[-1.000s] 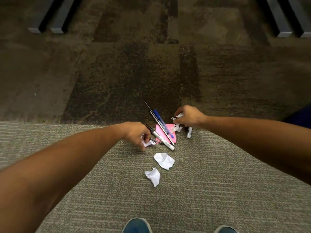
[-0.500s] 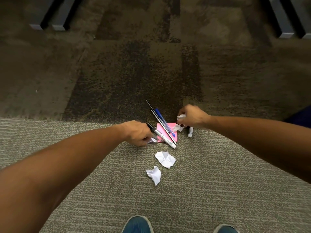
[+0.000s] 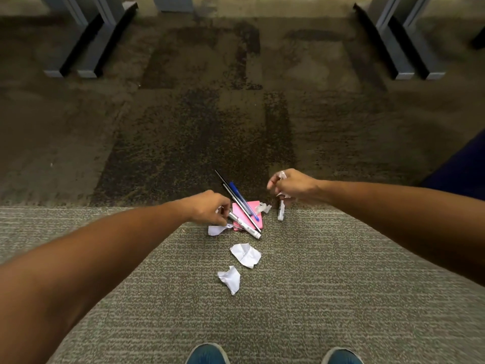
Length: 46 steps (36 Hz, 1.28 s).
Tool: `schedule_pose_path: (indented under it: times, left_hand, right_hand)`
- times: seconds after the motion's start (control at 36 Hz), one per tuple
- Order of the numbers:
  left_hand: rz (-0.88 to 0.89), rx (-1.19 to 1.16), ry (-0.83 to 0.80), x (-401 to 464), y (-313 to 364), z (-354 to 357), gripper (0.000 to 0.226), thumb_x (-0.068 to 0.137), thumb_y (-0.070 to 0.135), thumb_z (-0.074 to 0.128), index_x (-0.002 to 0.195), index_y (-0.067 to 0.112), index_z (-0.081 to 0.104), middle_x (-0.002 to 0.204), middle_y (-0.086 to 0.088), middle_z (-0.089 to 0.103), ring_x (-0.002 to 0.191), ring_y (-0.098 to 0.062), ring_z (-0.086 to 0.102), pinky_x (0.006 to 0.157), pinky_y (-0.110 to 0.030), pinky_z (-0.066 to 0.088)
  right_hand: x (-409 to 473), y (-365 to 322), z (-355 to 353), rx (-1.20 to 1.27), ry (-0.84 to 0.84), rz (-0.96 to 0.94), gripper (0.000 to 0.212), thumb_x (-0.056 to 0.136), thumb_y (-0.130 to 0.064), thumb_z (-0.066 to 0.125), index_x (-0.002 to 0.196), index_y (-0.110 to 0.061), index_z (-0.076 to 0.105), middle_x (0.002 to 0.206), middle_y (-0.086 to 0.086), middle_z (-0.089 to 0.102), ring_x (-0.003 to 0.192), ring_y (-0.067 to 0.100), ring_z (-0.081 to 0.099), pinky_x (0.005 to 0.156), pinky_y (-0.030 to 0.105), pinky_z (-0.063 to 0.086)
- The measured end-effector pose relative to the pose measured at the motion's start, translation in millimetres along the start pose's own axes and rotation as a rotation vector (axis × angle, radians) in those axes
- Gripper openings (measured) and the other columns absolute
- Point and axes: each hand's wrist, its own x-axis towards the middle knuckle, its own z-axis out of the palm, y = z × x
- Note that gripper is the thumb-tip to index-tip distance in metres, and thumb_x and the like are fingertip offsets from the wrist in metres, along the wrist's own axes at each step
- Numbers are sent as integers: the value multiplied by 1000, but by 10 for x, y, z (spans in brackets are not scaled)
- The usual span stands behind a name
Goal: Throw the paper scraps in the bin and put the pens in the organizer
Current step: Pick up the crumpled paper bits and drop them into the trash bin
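Observation:
On the carpet lies a small pile: a pink sticky pad [image 3: 249,207] with a blue pen [image 3: 243,200] and a thin black pen [image 3: 231,189] across it. A silver marker [image 3: 245,226] lies at its left edge. My left hand [image 3: 207,207] is closed over the marker's upper end, with a white scrap [image 3: 216,229] just below the fingers. My right hand [image 3: 291,186] hovers above the carpet, shut on crumpled white scraps. A small white pen [image 3: 281,213] lies under it. Two more crumpled scraps, one nearer the pile [image 3: 246,254] and one closer to me [image 3: 231,279], rest on the lighter carpet.
Another small scrap [image 3: 263,207] sits on the pad's right edge. Grey metal furniture feet stand far left [image 3: 78,46] and far right [image 3: 404,46]. A dark blue object [image 3: 462,166] is at the right edge. My shoes [image 3: 207,354] show at the bottom. No bin or organizer is in view.
My right hand has lifted away from the pad with scraps in it. My left hand has shifted up onto the marker's end, and the scrap it covered now lies below it.

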Motion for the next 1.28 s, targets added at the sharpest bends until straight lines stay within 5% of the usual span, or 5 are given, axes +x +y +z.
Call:
schedule_pose_path:
  times: [0.33,0.64,1.06,1.19,1.28]
  left_hand:
    - [-21,378,-44,13,-47,260,46,75,50,76,108,20,66,106,-5,67,96,-27,66,77,-37,54]
    - [6,357,-54,62,-41,271,10,86,30,65,90,21,67,95,-4,69,86,-27,66,74,-38,56]
    - [-15,135,-165,-116,47,117,16,79,21,62,72,23,48,71,3,54,65,-14,49,52,-28,37]
    - [-47,-5,-233,-153,112,114,20,83,9,50,94,26,50,86,-5,64,72,-18,59,63,-37,50]
    - [-51,-58,-254,-175,160,114,28,85,5,45,97,28,53,88,-4,63,73,-16,62,60,-35,51]
  right_hand:
    - [125,67,167,-414,-4,-124,4,93,-24,64,96,-24,66,90,-5,67,83,13,63,55,18,42]
    - [216,113,358,-598,-153,-124,34,83,-24,80,110,-16,61,105,6,62,64,14,66,39,17,49]
    - [20,80,188,-511,-273,-64,14,92,-6,65,94,-17,58,90,12,71,76,24,75,61,29,61]
    - [-124,107,140,-497,-312,-46,20,97,-6,46,110,-7,62,88,18,69,71,23,71,59,30,60]
    - [-211,99,135,-494,-317,-55,26,99,-10,42,96,-10,68,89,22,68,71,24,67,60,30,59]
